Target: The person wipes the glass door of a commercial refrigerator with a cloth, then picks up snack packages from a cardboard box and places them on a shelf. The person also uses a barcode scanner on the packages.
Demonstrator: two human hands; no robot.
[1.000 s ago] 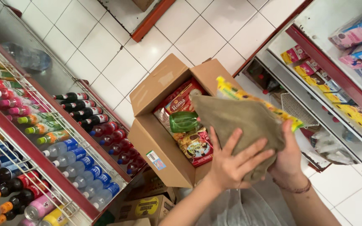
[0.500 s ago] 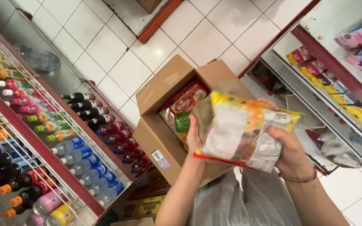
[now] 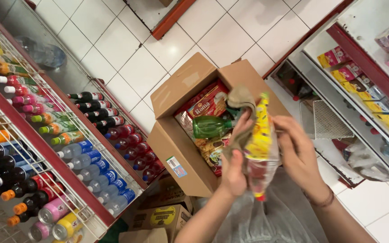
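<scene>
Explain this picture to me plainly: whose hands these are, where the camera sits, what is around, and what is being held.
No machine here: a person wears a camera on the head, looking down. The left hand and right hand together grip a yellow snack packet; the left also holds a brownish cloth. Below them an open cardboard box sits on the white tiled floor, holding packets and a green bottle. Racks of drink bottles stand on the left, shelves of goods on the right.

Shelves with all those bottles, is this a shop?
Most likely a small grocery shop. Wire shelves hold rows of drink bottles, packaged goods line the other side, and both hands hold a snack packet over an open stock box.
</scene>
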